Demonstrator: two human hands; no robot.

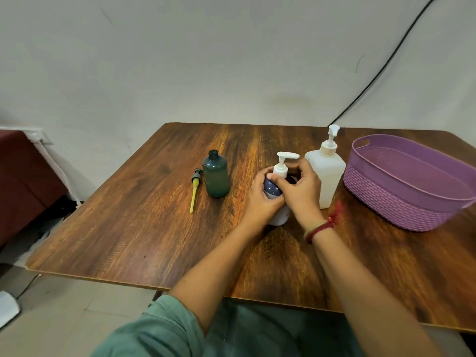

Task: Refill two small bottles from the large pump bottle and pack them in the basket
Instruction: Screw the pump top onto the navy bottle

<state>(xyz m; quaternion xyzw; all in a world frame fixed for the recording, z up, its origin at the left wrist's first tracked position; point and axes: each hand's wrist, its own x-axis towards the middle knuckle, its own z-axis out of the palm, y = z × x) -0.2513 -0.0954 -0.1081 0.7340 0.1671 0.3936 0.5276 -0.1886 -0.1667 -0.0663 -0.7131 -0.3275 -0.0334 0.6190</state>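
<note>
Grip: left hand (260, 199) wraps the small blue bottle (271, 188) mid-table; right hand (301, 191) pinches its pump collar (280, 172) — likely twisting, on or off unclear; green bottle (215, 176) stands uncapped at left; next calls for the large pump bottle (327, 173) just behind — basket (401, 202) waits right.

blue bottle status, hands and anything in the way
Left hand grips blue bottle, right hand pinches its pump collar. Green bottle uncapped, loose pump lying beside it. Large bottle close behind right hand; basket empty.

Even soft light, sharp centre, wide-angle bending at edges.
</note>
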